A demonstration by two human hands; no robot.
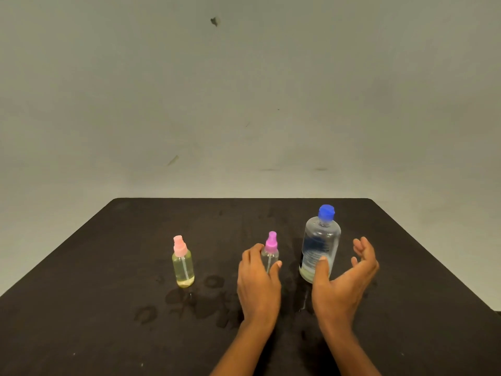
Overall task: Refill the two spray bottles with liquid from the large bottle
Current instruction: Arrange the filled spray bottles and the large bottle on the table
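Note:
A small clear spray bottle with a purple nozzle stands upright at the table's middle; my left hand is curled round its body, thumb on the right side. To its right stands the large clear bottle with a blue cap, holding a little pale liquid at the bottom. My right hand is beside it with fingers spread; the thumb lies in front of the bottle's lower part and the fingers are apart from it on the right. A second spray bottle with a pink nozzle, filled with yellowish liquid, stands further left.
The dark table has wet marks and ring stains in front of the bottles. A grey wall rises right behind the table's far edge.

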